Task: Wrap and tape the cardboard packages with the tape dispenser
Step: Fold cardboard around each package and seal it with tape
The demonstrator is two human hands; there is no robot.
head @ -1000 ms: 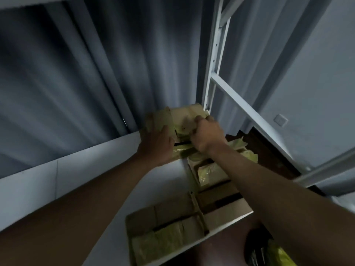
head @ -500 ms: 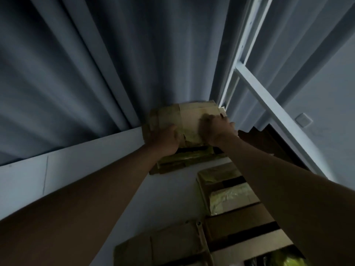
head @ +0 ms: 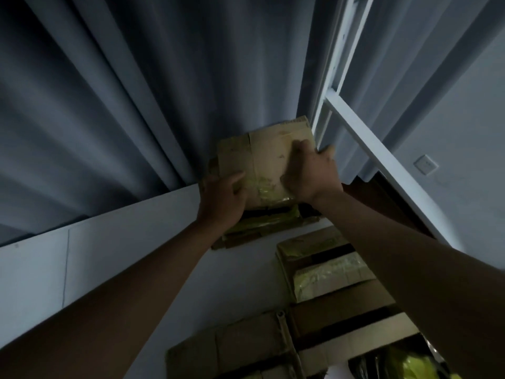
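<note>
- Both your arms reach forward and up, forearms bare, meeting on one cardboard package (head: 269, 157) at the far end of the white shelf (head: 131, 242).
- Your left hand (head: 222, 198) grips the package's lower left corner, thumb over its top face and the fingers curled under the edge.
- Your right hand (head: 311, 173) holds the right side, fingers curled over the top face near the far right corner, thumb on the near part of that face.
- The package is tilted, its far edge up against the grey curtain (head: 136, 91); patches of yellowish tape (head: 263, 187) show on its near part.
- It sits over a stack of flattened cardboard and yellow-taped pieces (head: 262, 228), which lies on the shelf just under your hands; whether package and stack touch you cannot tell.
- The white metal rack upright (head: 332, 77) stands just beside the package's right corner, and a slanted white beam (head: 382, 160) runs away from it to the right.
- Nearer you, to the right, lie at least three more cardboard packages (head: 328, 272); blur and dim light blur their edges, so an exact count is unsure.
- One wall switch (head: 425, 164) sits on the right wall.
- Something yellow and black (head: 404, 365) shows at the bottom right, too dim to identify.
</note>
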